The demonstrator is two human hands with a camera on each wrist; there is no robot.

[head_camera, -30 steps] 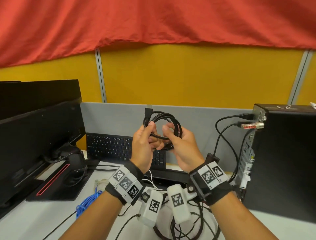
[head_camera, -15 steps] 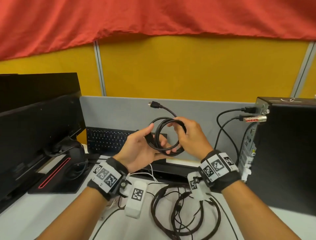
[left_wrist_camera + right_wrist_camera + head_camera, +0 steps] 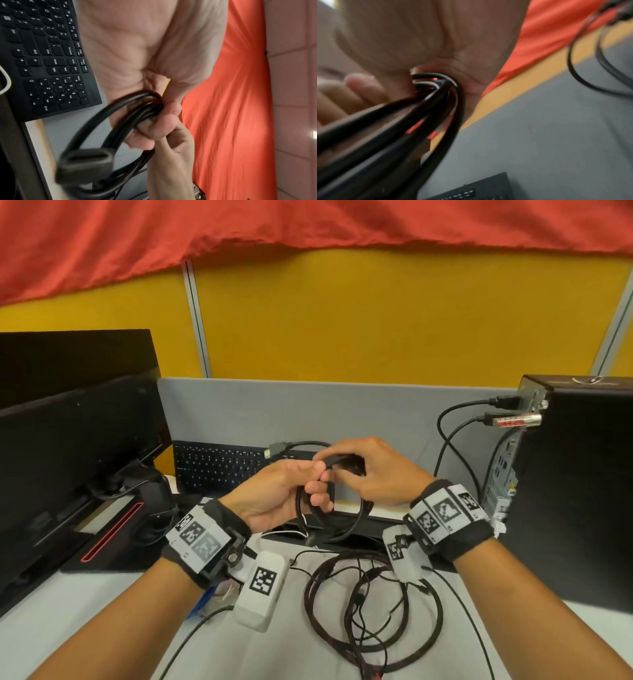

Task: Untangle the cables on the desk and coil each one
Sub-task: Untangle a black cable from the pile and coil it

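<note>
Both hands, L (image 3: 274, 494) & R (image 3: 373, 474), grip black coil (image 3: 346, 522) w/ curled fingers, above keyboard (image 3: 219, 467) front edge. Loose cables (image 3: 373, 604) on desk nearer than keyboard, open desk beside them.

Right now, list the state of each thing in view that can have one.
black cable: coiled, held above the desk by both hands
left hand: grips the coil
right hand: grips the coil's top
cables on desk: tangled, loose
monitor: screen dark
computer tower: two cables plugged in
</note>
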